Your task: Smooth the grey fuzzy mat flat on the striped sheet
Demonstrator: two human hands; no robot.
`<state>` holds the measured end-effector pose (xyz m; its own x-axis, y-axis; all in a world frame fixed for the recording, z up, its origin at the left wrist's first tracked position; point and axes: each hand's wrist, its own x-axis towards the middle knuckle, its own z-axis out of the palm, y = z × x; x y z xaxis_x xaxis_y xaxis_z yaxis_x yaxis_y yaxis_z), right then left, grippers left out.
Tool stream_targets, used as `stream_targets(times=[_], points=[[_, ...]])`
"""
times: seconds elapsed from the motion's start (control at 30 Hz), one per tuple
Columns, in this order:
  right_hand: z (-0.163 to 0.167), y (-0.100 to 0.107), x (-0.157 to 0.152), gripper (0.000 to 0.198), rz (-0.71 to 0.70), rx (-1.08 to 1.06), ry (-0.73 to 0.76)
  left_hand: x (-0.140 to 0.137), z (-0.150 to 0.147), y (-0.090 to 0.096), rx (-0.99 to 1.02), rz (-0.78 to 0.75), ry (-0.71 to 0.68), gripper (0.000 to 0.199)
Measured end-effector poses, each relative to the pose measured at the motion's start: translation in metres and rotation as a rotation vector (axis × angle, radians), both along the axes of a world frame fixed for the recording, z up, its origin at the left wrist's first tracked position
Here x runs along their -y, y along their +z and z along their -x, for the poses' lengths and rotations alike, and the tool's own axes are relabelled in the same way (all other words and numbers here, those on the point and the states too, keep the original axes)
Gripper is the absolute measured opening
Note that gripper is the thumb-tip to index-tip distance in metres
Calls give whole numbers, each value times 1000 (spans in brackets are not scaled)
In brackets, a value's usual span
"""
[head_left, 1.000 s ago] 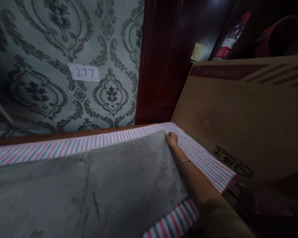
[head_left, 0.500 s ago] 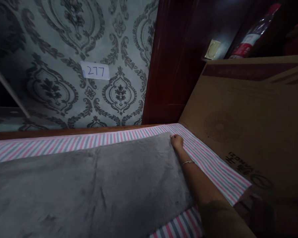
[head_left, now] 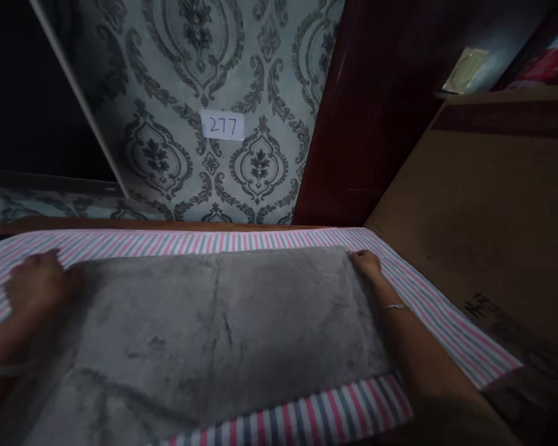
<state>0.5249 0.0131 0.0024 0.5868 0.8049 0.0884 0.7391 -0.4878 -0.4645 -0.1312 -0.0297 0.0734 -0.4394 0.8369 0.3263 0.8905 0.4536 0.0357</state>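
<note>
A grey plush blanket lies spread flat over a pink, grey and white striped sheet on a bed. My right hand, with a thin bracelet on the wrist, pinches the blanket's far right corner. My left hand rests at the blanket's far left corner, fingers curled on its edge. Both arms reach forward along the blanket's two sides.
A large cardboard box stands against the bed's right side. Patterned wallpaper with a paper label reading 277 is behind the bed. A dark red wooden panel rises at the back right. A bottle lies beyond the box.
The view has swung left, bringing my left hand and the blanket's left end into sight. My right hand stays on the far right corner.
</note>
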Motion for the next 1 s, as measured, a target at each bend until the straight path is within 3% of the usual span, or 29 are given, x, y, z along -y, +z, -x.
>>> stream_targets(times=[0.07, 0.2, 0.3, 0.43, 0.6, 0.7, 0.83, 0.9, 1.0], points=[[-5, 1, 17, 45, 15, -11, 10, 8, -40, -2, 75, 20, -227, 75], [-6, 0, 61, 47, 45, -16, 3, 23, -143, -30, 231, 168, -965, 73], [-2, -2, 93, 47, 98, 43, -14, 30, -198, -61, 159, 282, -1197, 71], [-1, -7, 125, 45, 135, 165, -56, 31, -218, -86, 49, 264, -1169, 70], [11, 3, 135, 41, 130, 246, -28, 38, -217, -83, 10, 216, -1029, 68], [51, 19, 117, 44, -19, 308, 193, 41, -224, -71, -9, 292, -970, 70], [131, 26, 81, 53, -142, 290, 707, 30, -231, -58, 36, 404, -978, 70], [162, 17, 69, 56, -93, 299, 844, 22, -228, -59, 55, 417, -1005, 67], [181, -3, 62, 57, 55, 298, 897, 9, -208, -67, 54, 412, -987, 66]])
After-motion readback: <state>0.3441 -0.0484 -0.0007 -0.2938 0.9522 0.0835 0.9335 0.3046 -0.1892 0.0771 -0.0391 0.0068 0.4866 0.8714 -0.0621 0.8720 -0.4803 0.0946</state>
